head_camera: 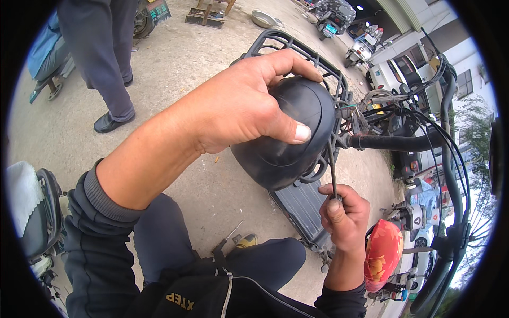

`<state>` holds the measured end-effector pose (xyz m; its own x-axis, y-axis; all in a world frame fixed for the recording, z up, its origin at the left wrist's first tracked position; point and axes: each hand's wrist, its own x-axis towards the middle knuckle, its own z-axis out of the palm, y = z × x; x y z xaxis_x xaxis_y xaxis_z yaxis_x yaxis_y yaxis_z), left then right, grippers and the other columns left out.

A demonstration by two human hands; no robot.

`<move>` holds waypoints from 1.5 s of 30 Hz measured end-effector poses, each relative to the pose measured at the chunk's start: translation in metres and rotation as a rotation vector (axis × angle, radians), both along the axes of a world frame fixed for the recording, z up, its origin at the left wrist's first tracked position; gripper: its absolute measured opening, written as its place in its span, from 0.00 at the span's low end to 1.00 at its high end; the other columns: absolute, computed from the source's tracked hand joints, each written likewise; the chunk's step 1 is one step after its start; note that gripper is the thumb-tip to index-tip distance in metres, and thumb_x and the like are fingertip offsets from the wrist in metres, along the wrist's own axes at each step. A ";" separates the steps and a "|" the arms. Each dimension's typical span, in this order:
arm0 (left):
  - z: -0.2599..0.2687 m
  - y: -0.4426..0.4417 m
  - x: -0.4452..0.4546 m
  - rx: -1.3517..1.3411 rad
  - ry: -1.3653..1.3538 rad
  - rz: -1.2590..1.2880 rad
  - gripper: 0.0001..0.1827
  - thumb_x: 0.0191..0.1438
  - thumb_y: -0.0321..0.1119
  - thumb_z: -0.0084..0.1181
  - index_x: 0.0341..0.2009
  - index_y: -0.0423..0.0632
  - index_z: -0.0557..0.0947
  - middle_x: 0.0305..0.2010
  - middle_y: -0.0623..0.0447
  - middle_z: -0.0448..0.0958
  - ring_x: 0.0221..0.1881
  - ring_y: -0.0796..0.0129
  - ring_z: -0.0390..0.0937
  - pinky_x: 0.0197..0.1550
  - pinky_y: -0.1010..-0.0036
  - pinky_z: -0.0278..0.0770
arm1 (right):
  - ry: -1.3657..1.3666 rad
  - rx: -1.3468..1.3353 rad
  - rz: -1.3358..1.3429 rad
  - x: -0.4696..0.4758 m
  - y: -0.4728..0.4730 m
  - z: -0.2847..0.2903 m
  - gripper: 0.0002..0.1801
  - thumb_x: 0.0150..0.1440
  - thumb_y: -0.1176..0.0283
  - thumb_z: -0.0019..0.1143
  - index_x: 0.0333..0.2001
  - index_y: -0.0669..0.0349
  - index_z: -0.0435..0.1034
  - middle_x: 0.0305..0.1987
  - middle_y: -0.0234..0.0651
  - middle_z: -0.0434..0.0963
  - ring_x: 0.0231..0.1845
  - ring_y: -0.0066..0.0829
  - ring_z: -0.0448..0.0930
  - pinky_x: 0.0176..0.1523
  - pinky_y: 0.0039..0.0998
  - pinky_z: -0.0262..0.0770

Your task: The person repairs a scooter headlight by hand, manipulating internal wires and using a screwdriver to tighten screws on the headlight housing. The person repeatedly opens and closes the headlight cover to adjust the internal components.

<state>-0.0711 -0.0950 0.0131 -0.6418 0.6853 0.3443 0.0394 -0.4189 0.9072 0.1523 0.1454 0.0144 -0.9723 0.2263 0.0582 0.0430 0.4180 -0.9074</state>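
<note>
My left hand (pixel 254 103) grips a rounded black plastic shell (pixel 306 103), its thumb pressed on the face and its fingers over the top edge. From below, my right hand (pixel 344 216) holds a thin metal rod (pixel 332 167) between thumb and fingers. The rod points up to the shell's right edge, where its tip is hard to make out; whatever end lies inside the hand is hidden. Bundled wires and connectors (pixel 360 119) hang just right of the shell, beside a black tubular handlebar (pixel 397 143). Behind the shell is a black metal rack (pixel 294 41).
A screwdriver (pixel 232 232) lies on the concrete near my yellow shoe. Below the shell is a ribbed dark case (pixel 298 206). A person in dark trousers (pixel 103 51) stands at upper left. A seat with a white cloth (pixel 24 194) is at left, a red floral cover (pixel 383 254) at right.
</note>
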 end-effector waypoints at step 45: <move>0.012 0.002 0.029 -0.143 0.375 0.354 0.44 0.47 0.33 0.76 0.69 0.39 0.73 0.58 0.41 0.81 0.59 0.54 0.81 0.65 0.64 0.78 | 0.552 0.850 -0.162 -0.013 -0.015 -0.028 0.16 0.64 0.75 0.70 0.53 0.71 0.79 0.35 0.46 0.86 0.27 0.34 0.85 0.36 0.28 0.81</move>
